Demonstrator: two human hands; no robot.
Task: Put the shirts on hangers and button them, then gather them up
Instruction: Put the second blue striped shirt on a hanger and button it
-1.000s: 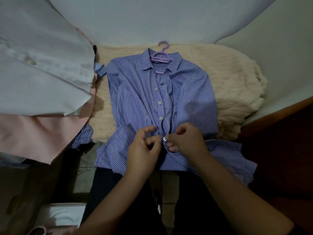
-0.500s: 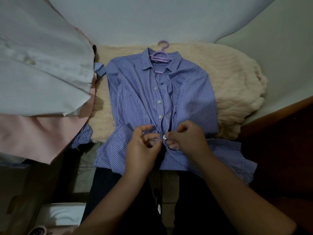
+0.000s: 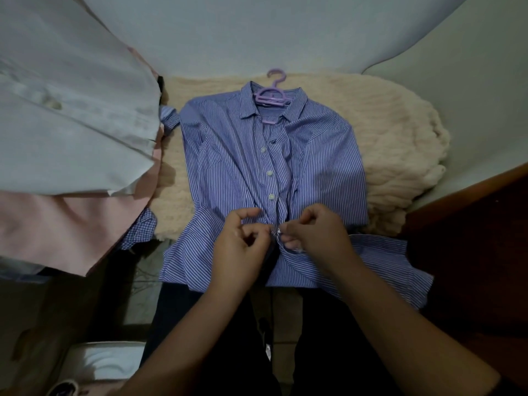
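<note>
A blue-and-white striped shirt (image 3: 323,167) lies flat on a cream knitted blanket (image 3: 400,144), collar away from me. A lilac plastic hanger (image 3: 271,94) sits inside the collar, its hook sticking out at the top. Three white buttons down the front placket are fastened. My left hand (image 3: 240,250) pinches the left edge of the placket below the lowest fastened button. My right hand (image 3: 317,232) pinches the right edge right beside it, fingertips nearly touching. The button between my fingers is mostly hidden.
A white shirt (image 3: 71,110) over a pink one (image 3: 57,224) hangs at the left, with a blue checked fabric (image 3: 140,230) peeking out below. A dark wooden edge (image 3: 471,195) runs at the right. A white object (image 3: 105,364) stands at the bottom left. My dark-trousered legs are below.
Both hands stayed at the same spot on the lower placket; the fingers only shifted slightly as they work the fabric together.
</note>
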